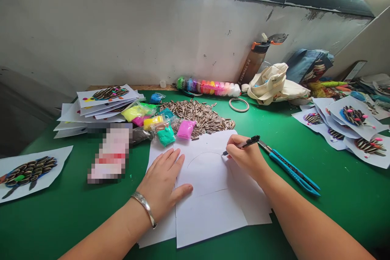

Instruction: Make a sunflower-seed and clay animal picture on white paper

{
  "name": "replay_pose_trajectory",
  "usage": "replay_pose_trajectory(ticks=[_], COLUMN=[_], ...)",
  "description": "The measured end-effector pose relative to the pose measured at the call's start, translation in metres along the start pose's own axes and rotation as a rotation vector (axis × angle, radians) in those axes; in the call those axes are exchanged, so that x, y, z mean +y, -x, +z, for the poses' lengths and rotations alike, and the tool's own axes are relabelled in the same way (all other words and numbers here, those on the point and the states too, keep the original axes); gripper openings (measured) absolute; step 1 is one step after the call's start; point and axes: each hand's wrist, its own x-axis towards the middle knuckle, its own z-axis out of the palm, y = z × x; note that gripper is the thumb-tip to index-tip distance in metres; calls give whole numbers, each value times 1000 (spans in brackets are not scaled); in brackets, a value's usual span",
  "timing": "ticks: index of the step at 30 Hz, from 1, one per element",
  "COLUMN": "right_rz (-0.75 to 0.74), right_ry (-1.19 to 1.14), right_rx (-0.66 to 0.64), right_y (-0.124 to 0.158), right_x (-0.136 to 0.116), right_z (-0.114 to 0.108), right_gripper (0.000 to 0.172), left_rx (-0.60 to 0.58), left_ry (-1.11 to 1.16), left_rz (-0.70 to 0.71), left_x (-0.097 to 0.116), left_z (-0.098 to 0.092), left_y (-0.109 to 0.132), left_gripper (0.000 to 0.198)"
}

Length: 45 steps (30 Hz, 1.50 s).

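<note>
A black pen [249, 142] is gripped in my right hand [243, 155], its tip at the end of a thin curved line on a white sheet of paper [210, 219]. Below that arc runs a second, fainter line. My left hand [166, 180] lies flat with fingers apart across the left side of the sheets, a silver bangle [144, 207] on its wrist. More paper shows under the top sheet. Close to my right hand lies a blue utility knife [292, 172], its blade end toward the pen.
Sunflower seeds [198, 113] are heaped behind the paper, beside bagged coloured clay [166, 135]. Seed pictures stand stacked left [111, 93] and right [353, 115]. Near the wall are a tape roll [239, 105], a bottle [254, 63] and a cloth bag [268, 85].
</note>
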Motion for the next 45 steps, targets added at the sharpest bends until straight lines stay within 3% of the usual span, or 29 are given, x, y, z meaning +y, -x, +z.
replay_pose_trajectory(ticks=[8, 12, 19, 22, 45], right_rz=[26, -50, -116, -149, -147], right_ry=[-13, -149, -229, -215, -176], right_rx=[-53, -26, -349, -417, -485], right_y=[-3, 0, 19, 23, 23], right_x=[4, -2, -23, -27, -26], right_z=[-7, -9, 13, 24, 27], right_gripper=[18, 16, 10, 10, 11], left_rx=[20, -8, -18, 2, -66], left_ry=[17, 6, -17, -5, -37], left_rz=[7, -9, -5, 6, -7], left_x=[-1, 1, 1, 1, 5], left_z=[0, -1, -1, 0, -6], left_y=[0, 0, 0, 0, -1], left_gripper=[65, 68, 71, 69, 78])
